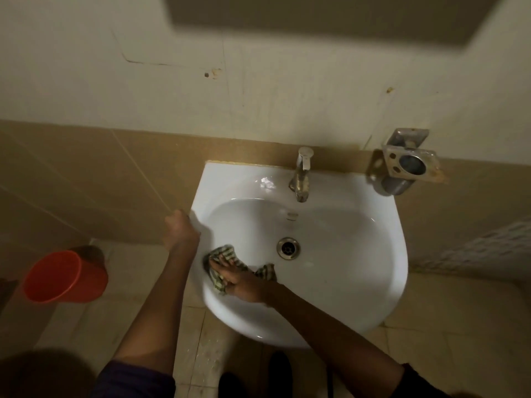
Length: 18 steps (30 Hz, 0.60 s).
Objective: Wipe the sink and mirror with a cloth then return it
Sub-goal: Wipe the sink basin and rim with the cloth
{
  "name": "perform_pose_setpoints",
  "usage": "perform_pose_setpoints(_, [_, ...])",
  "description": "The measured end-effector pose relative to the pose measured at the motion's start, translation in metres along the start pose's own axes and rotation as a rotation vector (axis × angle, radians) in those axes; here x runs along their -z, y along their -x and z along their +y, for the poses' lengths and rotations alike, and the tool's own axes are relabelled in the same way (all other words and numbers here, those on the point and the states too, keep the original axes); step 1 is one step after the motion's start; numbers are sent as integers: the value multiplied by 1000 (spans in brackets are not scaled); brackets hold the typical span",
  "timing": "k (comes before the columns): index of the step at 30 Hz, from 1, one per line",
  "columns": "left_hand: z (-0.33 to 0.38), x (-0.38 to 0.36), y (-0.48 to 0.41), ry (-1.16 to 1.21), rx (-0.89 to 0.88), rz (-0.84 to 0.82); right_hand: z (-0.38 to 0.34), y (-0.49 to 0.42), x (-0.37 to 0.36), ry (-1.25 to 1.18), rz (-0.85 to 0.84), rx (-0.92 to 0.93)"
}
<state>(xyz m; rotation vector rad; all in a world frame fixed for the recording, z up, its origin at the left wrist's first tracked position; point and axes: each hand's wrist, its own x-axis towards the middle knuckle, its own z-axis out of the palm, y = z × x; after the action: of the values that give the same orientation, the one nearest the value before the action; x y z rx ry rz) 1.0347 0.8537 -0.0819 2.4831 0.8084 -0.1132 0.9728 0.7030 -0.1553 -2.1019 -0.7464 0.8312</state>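
Observation:
A white wall-hung sink (359, 248) fills the middle of the head view, with a metal drain (288, 247) in its bowl and a chrome tap (301, 173) at its back rim. My right hand (241, 280) presses a green-striped cloth (222, 255) flat against the bowl's near-left inner wall, fingers spread over it. My left hand (179, 229) grips the sink's left rim, fingers curled over the edge. A dark rectangle at the top edge, probably the mirror's underside (330, 15), hangs above on the wall.
An orange bucket (61, 278) stands on the tiled floor to the left of the sink. A metal cup holder (408, 163) is fixed to the wall right of the tap. My dark shoes show below the sink's front.

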Motion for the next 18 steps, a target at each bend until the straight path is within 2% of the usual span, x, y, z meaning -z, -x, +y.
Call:
perform_pose_setpoints(3, [1, -3, 8, -75, -11, 50, 5, 44, -1, 87, -82, -83])
perform_pose_setpoints(9, [0, -7, 21, -120, -32, 58, 71, 117, 39, 487, -131, -436])
perform_pose_setpoints(12, [-2, -7, 19, -103, -39, 63, 112, 130, 68, 684, 64, -511])
perform_pose_setpoints(15, [-6, -8, 16, -101, -56, 51, 150, 122, 80, 738, 213, -609])
perform_pose_setpoints(18, [-8, -11, 14, -119, -82, 29, 137, 109, 84, 682, 460, -649])
